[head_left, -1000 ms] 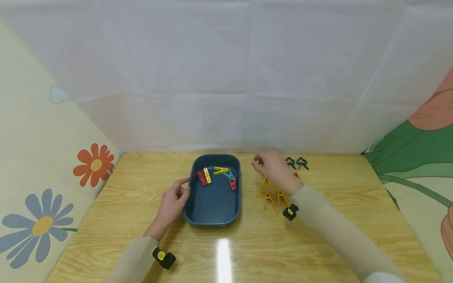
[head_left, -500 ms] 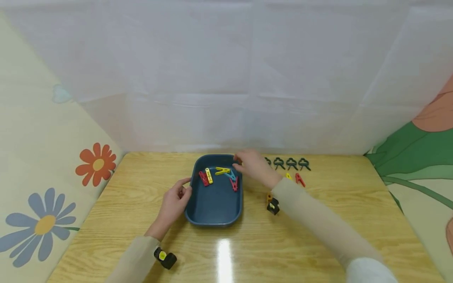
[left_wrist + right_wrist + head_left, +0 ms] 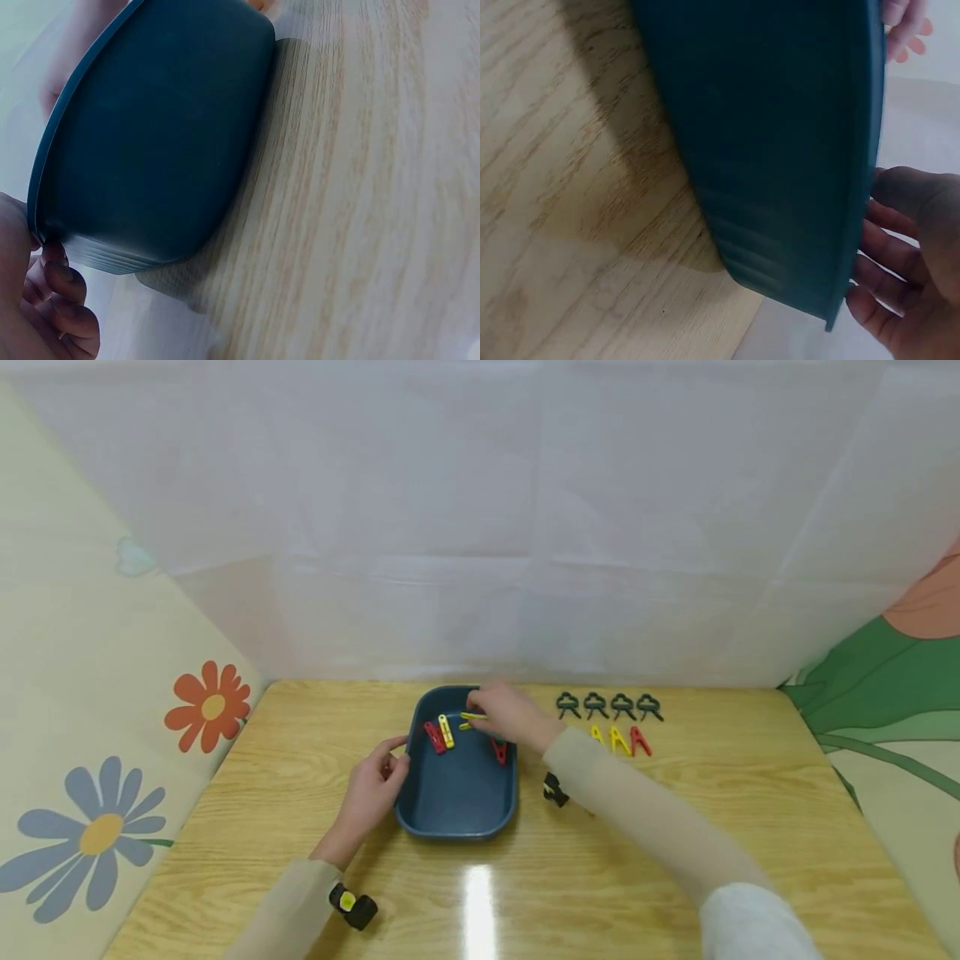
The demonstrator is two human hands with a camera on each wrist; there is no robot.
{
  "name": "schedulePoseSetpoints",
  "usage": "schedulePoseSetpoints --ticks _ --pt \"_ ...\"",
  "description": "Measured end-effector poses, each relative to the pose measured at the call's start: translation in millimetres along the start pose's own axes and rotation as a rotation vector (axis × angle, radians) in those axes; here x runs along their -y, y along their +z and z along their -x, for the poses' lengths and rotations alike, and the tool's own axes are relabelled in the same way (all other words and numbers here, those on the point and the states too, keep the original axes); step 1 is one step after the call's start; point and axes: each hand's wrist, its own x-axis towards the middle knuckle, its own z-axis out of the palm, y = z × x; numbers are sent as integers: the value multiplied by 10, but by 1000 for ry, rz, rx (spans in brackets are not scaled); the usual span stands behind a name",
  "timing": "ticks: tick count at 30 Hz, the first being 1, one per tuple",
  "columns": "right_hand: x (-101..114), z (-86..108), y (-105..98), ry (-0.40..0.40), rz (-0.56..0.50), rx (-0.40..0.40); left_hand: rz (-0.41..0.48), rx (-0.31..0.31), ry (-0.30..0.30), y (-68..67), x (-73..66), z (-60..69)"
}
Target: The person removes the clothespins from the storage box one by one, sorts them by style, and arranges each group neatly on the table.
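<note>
Dark blue plastic is seen in the tray [image 3: 457,793], which is set on the desk [image 3: 300,727]. Its rim is pinched at nine o'clock by the left hand [image 3: 375,779], with the fingers curled. The right hand [image 3: 510,714] is held over the tray's one o'clock corner; a yellow clothespin [image 3: 472,717] is seen at its fingertips, but whether it is gripped or merely lies there cannot be told. Toward eleven o'clock, a red clothespin [image 3: 435,737] and a pale yellow clothespin [image 3: 446,732] are laid side by side. Outside, four dark green clips [image 3: 623,706] are lined up between two and three o'clock, with a row of yellow and red clothespins [image 3: 618,741] nearer three.

The lower red clothespin [image 3: 500,752] could be snagged or nudged, as it is crowded beside the right hand. The row could be swept askew by the right sleeve [image 3: 630,797], which is stretched close by. Should the left hand's pinch be tugged, the tray could be tilted or slid.
</note>
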Motion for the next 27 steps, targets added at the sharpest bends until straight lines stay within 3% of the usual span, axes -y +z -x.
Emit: schedulePoseSetpoints --ticks 5,13,27 --pt "3 -97 74 -27 111 43 5 -21 28 14 4 7" --pt "-14 -187 112 -85 178 152 -7 -25 35 20 20 -2" --pt "104 -284 226 -129 260 227 10 -34 59 20 37 7"
